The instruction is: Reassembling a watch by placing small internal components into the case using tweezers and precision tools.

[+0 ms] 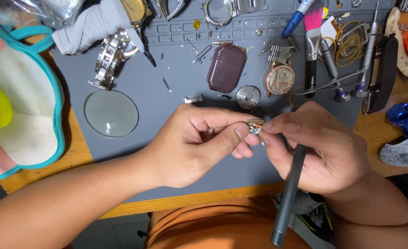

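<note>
Metal, a small silvery watch part (pixel 254 126) sits pinched between left hand (pixel 199 145) and right hand (pixel 321 147), which also clamps a grey pen-shaped tool (pixel 289 193).

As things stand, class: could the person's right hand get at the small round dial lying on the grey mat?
Probably not freely: the right hand holds a grey tool and pinches a small metal part, though the dial lies uncovered nearby.

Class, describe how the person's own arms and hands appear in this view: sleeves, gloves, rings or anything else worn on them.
Both forearms are bare, with no sleeves in view. The left hand and the right hand wear no gloves; no rings, wristwatch or bracelet show. The fingernails are short and unpainted. An orange garment shows below the arms.
</note>
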